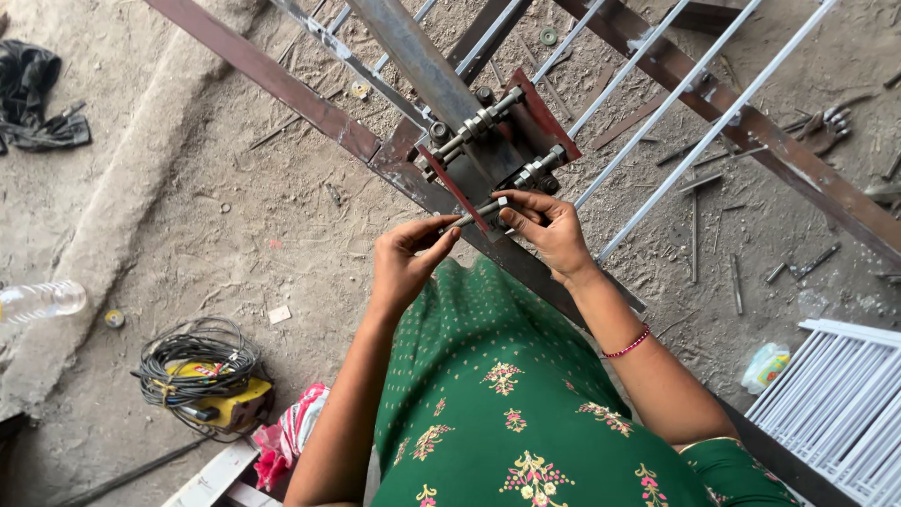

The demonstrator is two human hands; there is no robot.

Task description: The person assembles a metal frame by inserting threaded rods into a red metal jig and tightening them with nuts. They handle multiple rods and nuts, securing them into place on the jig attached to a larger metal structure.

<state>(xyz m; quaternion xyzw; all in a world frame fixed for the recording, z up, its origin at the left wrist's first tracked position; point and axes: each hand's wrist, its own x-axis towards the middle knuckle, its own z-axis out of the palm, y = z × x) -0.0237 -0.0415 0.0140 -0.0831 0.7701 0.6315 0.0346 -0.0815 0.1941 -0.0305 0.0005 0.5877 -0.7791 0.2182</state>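
My left hand (pixel 405 258) pinches the near end of a long steel bolt (pixel 479 212) that passes through a red-painted plate (pixel 452 184) of a clamp fixture. On the other side of the plate, my right hand (pixel 549 228) grips the same bolt at its nut end. The fixture (pixel 493 131) holds two more bolts with nuts and sits on a rusty steel frame bar (pixel 282 84). Below my hands lies my green patterned garment. A red bangle circles my right wrist.
White metal rods (pixel 676 103) cross the rusty frame at upper right. A white grille (pixel 845 394) lies at lower right. A yellow power tool with coiled black cable (pixel 202 376) sits on the dirt floor at lower left, a plastic bottle (pixel 38 300) at left.
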